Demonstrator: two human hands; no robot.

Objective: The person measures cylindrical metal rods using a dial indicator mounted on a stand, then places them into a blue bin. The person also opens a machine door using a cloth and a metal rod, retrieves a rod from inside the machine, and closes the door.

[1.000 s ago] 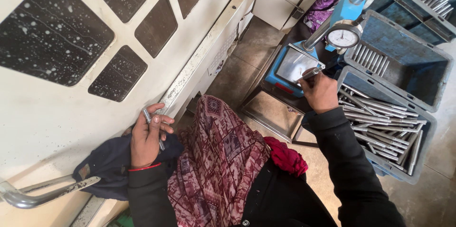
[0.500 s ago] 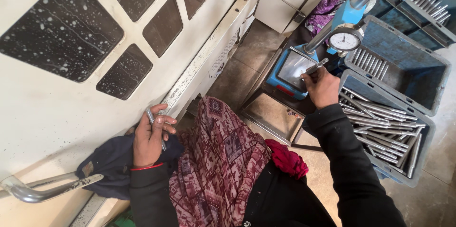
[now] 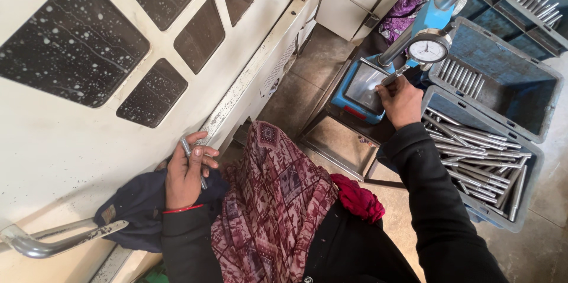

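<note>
Left hand (image 3: 184,171) fingers pinching metal rod (image 3: 193,162); right hand (image 3: 401,100) fingers gripping gauge stand (image 3: 408,40).

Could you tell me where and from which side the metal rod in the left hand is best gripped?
Probably at its middle. The metal rod is thin and smooth and lies across the left hand, its upper end sticking out past the fingers. Coming across its length from the open side, away from the machine door, looks easiest.

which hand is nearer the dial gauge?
Right. The right hand is at the blue stand's plate, just below the dial gauge, holding a metal rod under it. The left hand holds another rod far off, by the white machine door.
</note>
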